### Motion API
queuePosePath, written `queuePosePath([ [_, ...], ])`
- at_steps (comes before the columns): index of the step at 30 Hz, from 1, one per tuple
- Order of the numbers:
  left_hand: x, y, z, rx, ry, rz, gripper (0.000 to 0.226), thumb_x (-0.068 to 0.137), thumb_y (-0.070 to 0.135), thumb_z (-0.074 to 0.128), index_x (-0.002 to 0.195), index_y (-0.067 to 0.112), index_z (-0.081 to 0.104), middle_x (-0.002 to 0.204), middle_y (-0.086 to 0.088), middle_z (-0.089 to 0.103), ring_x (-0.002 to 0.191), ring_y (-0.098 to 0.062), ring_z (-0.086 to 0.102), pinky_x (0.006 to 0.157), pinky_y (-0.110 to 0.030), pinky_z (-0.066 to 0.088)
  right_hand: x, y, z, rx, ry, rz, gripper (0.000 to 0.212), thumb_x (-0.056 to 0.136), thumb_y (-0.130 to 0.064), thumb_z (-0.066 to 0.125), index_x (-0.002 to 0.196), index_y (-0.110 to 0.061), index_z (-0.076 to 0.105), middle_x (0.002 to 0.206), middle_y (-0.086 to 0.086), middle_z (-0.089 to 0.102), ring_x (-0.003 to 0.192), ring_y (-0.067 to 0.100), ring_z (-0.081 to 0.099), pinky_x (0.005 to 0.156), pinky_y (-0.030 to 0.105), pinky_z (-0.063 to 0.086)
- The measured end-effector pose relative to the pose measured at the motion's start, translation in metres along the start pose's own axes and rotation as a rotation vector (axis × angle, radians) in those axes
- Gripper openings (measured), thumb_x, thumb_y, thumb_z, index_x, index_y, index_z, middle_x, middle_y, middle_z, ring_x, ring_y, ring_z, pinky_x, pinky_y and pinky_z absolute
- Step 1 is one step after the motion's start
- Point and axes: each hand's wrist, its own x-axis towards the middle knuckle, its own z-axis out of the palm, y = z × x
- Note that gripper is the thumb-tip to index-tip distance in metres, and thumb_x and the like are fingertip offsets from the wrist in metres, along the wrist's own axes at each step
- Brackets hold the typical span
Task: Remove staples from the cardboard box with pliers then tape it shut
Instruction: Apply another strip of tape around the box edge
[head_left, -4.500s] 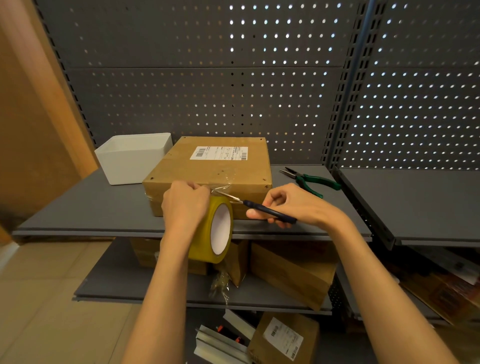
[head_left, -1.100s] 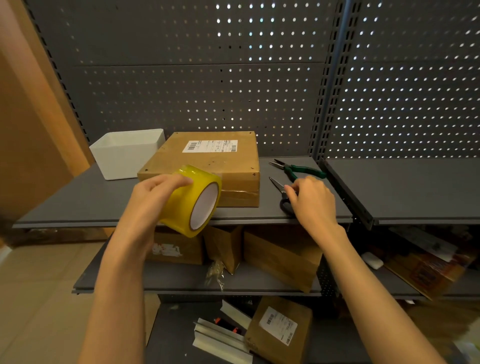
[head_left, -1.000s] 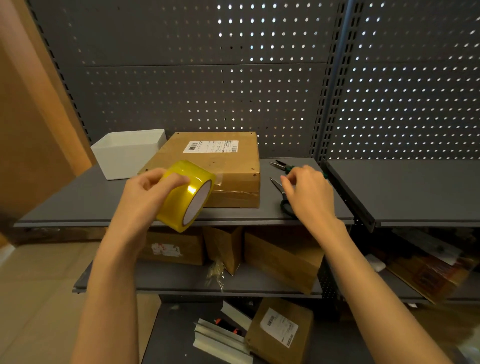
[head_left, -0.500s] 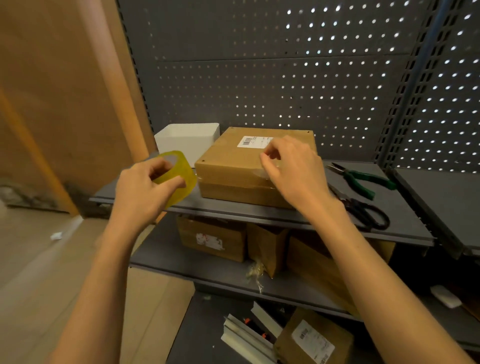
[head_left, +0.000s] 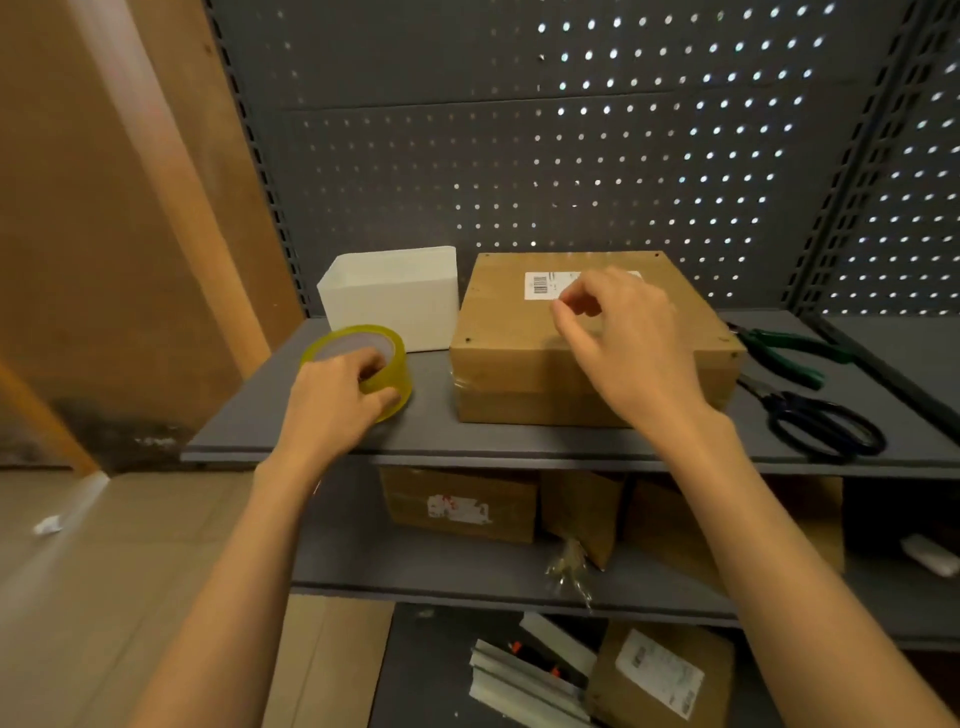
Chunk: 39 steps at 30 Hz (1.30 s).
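Cardboard box (head_left: 524, 332) sits closed on the grey shelf (head_left: 431, 431), its barcode label (head_left: 540, 285) facing up and clear tape showing along its front edge. Just left of it stands a white bin (head_left: 395, 296), and in front of that the yellow tape roll (head_left: 387, 358) lies flat on the shelf. The left hand (head_left: 332, 405) grips the roll, fingers curled over its rim. The right hand (head_left: 628, 343) hovers above the box top with fingers loosely curled (holding nothing that I can make out). To the box's right lie green-handled pliers (head_left: 789, 351) and dark scissors (head_left: 826, 428).
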Motion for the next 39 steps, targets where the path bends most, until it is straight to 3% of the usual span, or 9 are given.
queuePosePath([
  [5, 0.010, -0.012, 0.010, 0.021, -0.030, -0.016, 0.034, 0.080, 0.026, 0.070, 0.108, 0.006, 0.063, 0.102, -0.017, 0.068, 0.094, -0.037, 0.059, 0.075, -0.039, 0.045, 0.000, 0.002, 0.001, -0.059, 0.006, 0.040, 0.018, 0.094, -0.028, 0.050, 0.099, -0.017, 0.063, 0.096, -0.004, 0.061, 0.092, 0.011, 0.055, 0.076, 0.028, 0.046],
  [9, 0.016, -0.009, 0.002, 0.056, -0.089, 0.025, 0.033, 0.083, 0.032, 0.065, 0.099, 0.004, 0.057, 0.095, -0.015, 0.062, 0.091, -0.036, 0.057, 0.074, -0.040, 0.044, -0.001, 0.011, -0.002, -0.034, 0.097, 0.095, 0.021, 0.097, -0.025, 0.046, 0.095, -0.013, 0.063, 0.090, -0.002, 0.062, 0.082, 0.011, 0.055, 0.069, 0.024, 0.042],
  [12, 0.019, 0.018, -0.013, -0.051, 0.038, 0.075, 0.038, 0.094, 0.033, 0.045, 0.120, 0.006, 0.052, 0.119, -0.016, 0.055, 0.112, -0.031, 0.048, 0.093, -0.040, 0.038, -0.003, 0.024, -0.012, 0.031, 0.214, 0.195, 0.027, 0.099, -0.024, 0.041, 0.098, -0.011, 0.064, 0.092, 0.001, 0.063, 0.081, 0.013, 0.055, 0.069, 0.026, 0.041],
  [15, 0.017, 0.073, -0.020, -0.207, 0.080, 0.258, 0.039, 0.100, 0.028, 0.033, 0.132, 0.012, 0.046, 0.134, -0.007, 0.049, 0.124, -0.020, 0.041, 0.100, -0.024, 0.027, -0.004, 0.038, -0.026, 0.123, 0.283, 0.252, 0.033, 0.101, -0.022, 0.036, 0.100, -0.007, 0.065, 0.094, 0.006, 0.065, 0.085, 0.018, 0.057, 0.073, 0.031, 0.042],
  [19, 0.010, 0.142, 0.002, -0.257, -0.030, 0.465, 0.043, 0.101, 0.028, 0.030, 0.141, 0.016, 0.038, 0.145, 0.000, 0.041, 0.134, -0.012, 0.032, 0.106, -0.016, 0.013, -0.009, 0.045, -0.032, 0.131, 0.093, 0.171, 0.036, 0.102, -0.022, 0.031, 0.119, -0.007, 0.059, 0.114, 0.004, 0.063, 0.106, 0.016, 0.056, 0.090, 0.025, 0.039],
  [22, 0.009, 0.167, 0.026, -0.171, -0.060, 0.521, 0.045, 0.101, 0.030, 0.028, 0.144, 0.017, 0.030, 0.150, 0.000, 0.033, 0.139, -0.010, 0.025, 0.108, -0.017, 0.005, -0.016, 0.049, -0.023, 0.041, -0.119, 0.072, 0.040, 0.101, -0.023, 0.031, 0.137, -0.009, 0.044, 0.139, 0.004, 0.048, 0.128, 0.012, 0.041, 0.105, 0.012, 0.019],
  [27, 0.011, 0.164, 0.046, -0.050, -0.132, 0.544, 0.045, 0.101, 0.026, 0.028, 0.145, 0.016, 0.028, 0.151, 0.000, 0.032, 0.139, -0.009, 0.025, 0.111, -0.019, 0.005, -0.020, 0.057, -0.009, -0.161, -0.319, 0.002, 0.045, 0.102, -0.027, 0.025, 0.143, -0.010, 0.032, 0.148, 0.004, 0.036, 0.138, 0.013, 0.028, 0.112, 0.023, 0.007],
  [35, 0.014, 0.157, 0.040, -0.076, -0.243, 0.477, 0.044, 0.101, 0.028, 0.029, 0.144, 0.018, 0.030, 0.150, 0.003, 0.033, 0.139, -0.009, 0.025, 0.108, -0.016, 0.006, -0.025, 0.071, -0.017, -0.206, -0.342, -0.003, 0.045, 0.102, -0.029, 0.020, 0.144, -0.016, 0.032, 0.148, -0.004, 0.036, 0.139, 0.010, 0.024, 0.112, 0.022, 0.007],
  [39, 0.020, 0.159, 0.034, -0.167, -0.208, 0.381, 0.039, 0.100, 0.030, 0.032, 0.134, 0.017, 0.046, 0.134, -0.003, 0.054, 0.123, -0.017, 0.046, 0.098, -0.024, 0.030, -0.020, 0.074, -0.023, 0.013, -0.199, 0.057, 0.041, 0.101, -0.031, 0.032, 0.135, -0.014, 0.048, 0.138, 0.000, 0.050, 0.128, 0.012, 0.043, 0.103, 0.020, 0.027],
])
